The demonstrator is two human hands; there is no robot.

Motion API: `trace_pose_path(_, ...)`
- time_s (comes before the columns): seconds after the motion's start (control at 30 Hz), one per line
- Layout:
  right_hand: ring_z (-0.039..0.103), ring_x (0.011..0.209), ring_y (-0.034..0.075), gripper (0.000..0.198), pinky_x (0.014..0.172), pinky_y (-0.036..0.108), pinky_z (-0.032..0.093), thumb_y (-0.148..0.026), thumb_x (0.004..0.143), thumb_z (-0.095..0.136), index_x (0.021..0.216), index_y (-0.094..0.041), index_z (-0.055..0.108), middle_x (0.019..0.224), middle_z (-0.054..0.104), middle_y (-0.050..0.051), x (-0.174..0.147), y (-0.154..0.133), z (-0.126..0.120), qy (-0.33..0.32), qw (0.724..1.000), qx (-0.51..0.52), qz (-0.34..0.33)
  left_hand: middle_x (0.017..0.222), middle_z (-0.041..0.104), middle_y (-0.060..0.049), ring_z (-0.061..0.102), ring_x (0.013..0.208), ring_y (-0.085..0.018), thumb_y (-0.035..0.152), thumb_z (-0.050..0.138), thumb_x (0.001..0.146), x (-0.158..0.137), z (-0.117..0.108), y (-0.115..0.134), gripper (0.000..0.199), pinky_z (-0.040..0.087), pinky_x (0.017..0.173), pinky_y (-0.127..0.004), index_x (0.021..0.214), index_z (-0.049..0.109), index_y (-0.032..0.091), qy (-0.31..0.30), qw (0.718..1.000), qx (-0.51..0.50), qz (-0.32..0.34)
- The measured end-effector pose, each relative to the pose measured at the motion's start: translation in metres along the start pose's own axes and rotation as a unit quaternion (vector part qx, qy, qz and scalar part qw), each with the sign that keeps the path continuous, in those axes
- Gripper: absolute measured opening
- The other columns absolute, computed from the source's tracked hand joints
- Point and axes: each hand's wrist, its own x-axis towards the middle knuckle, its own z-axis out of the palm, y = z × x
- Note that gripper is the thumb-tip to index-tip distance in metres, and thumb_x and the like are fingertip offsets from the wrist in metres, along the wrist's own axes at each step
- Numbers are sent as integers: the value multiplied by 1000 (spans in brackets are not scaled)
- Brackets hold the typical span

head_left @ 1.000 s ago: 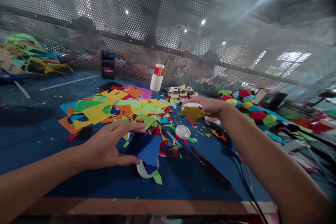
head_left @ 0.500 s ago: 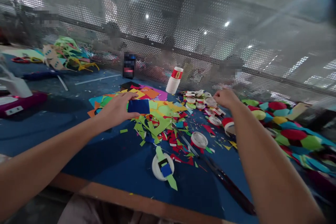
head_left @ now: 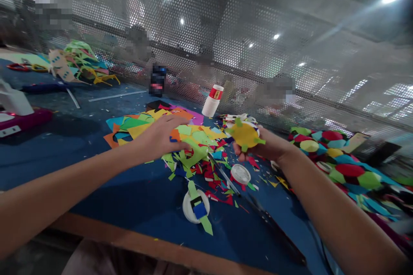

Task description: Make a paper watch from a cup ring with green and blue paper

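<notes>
My right hand [head_left: 272, 144] is closed on a round yellow paper disc [head_left: 245, 134] with small green tabs around its edge, held above the pile of white cup pieces. Over the coloured paper scraps [head_left: 198, 135], my left hand [head_left: 159, 135] is spread, thumb and fingers apart. A bit of dark blue paper [head_left: 174, 139] shows between them, mostly hidden. Near the table edge lies a white cup base [head_left: 186, 210] with a green strip and a blue and black square on it. Another cup base [head_left: 240, 174] sits farther back.
Dark-handled scissors [head_left: 280, 232] lie at the front right, with a metal strip [head_left: 224, 174] nearby. Stacked paper cups [head_left: 213, 101] stand behind the scraps. Colourful paper crafts [head_left: 348, 172] fill the right side. A purple power strip [head_left: 26, 121] is at left, before a perforated screen [head_left: 193, 30].
My right hand has come away from the cup pieces toward the middle, now with the yellow disc. My left hand has moved slightly right and no longer displays the blue rectangle.
</notes>
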Motion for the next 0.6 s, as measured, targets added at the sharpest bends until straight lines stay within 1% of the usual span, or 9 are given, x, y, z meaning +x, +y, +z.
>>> trace_pose_path(0.07, 70, 59, 14, 49, 57, 29, 61, -66, 101, 65, 103, -17, 70, 81, 75, 2, 2, -6, 29, -75, 996, 44, -15, 155, 66, -13, 60, 143, -37, 69, 78, 86, 4, 2, 33, 77, 48, 120, -53, 147, 62, 25, -8, 997, -58, 41)
trace_pose_path(0.1, 71, 57, 15, 52, 53, 28, 60, -69, 94, 69, 97, -18, 69, 79, 76, 3, 2, -8, 43, -105, 992, 62, -22, 152, 69, -12, 65, 137, -35, 68, 80, 85, 6, 3, 48, 79, 53, 115, -49, 149, 61, 24, -11, 995, -87, 56)
trace_pose_path(0.13, 72, 57, 17, 51, 50, 27, 59, -69, 90, 72, 95, -19, 69, 77, 76, 4, 3, -12, 55, -126, 989, 77, -30, 142, 75, -9, 71, 126, -31, 64, 83, 84, 7, 4, 61, 76, 57, 109, -44, 147, 63, 25, -22, 991, -114, 69)
trace_pose_path(0.17, 73, 57, 18, 48, 48, 26, 58, -66, 87, 74, 96, -19, 69, 75, 76, 4, 2, -15, 66, -146, 985, 88, -34, 129, 80, -6, 75, 115, -28, 58, 81, 87, 8, 4, 72, 62, 60, 102, -40, 139, 69, 25, -27, 987, -139, 77)
trace_pose_path(0.23, 72, 53, 18, 43, 45, 25, 56, -60, 84, 76, 100, -20, 69, 70, 74, 2, 0, -23, 80, -177, 978, 105, -41, 108, 84, -1, 78, 98, -22, 47, 76, 93, 7, 4, 85, 36, 62, 89, -34, 121, 77, 24, -37, 979, -181, 82)
trace_pose_path(0.27, 71, 52, 18, 42, 44, 25, 56, -58, 84, 76, 102, -21, 69, 68, 73, 1, -1, -26, 84, -190, 975, 111, -43, 102, 84, 0, 78, 93, -21, 43, 73, 94, 7, 3, 89, 28, 62, 84, -31, 114, 78, 24, -40, 976, -199, 82)
trace_pose_path(0.33, 70, 50, 18, 43, 45, 26, 56, -58, 84, 74, 105, -21, 68, 66, 72, 0, -4, -32, 88, -208, 970, 120, -47, 98, 84, 1, 78, 89, -20, 41, 74, 94, 6, 0, 90, 24, 62, 79, -29, 107, 79, 23, -45, 970, -227, 77)
trace_pose_path(0.47, 72, 55, 19, 45, 49, 27, 58, -57, 81, 77, 108, -23, 65, 67, 71, -1, -7, -39, 89, -218, 968, 115, -45, 93, 83, 2, 78, 88, -21, 41, 82, 85, 5, -5, 89, 24, 61, 79, -30, 100, 79, 22, -54, 963, -256, 72)
trace_pose_path(0.6, 70, 55, 21, 47, 48, 30, 57, -65, 78, 73, 100, -25, 65, 66, 70, 0, -7, -43, 95, -207, 975, 78, -26, 87, 81, 3, 76, 85, -19, 38, 82, 83, 4, -4, 92, 17, 61, 79, -30, 89, 78, 23, -56, 959, -269, 69)
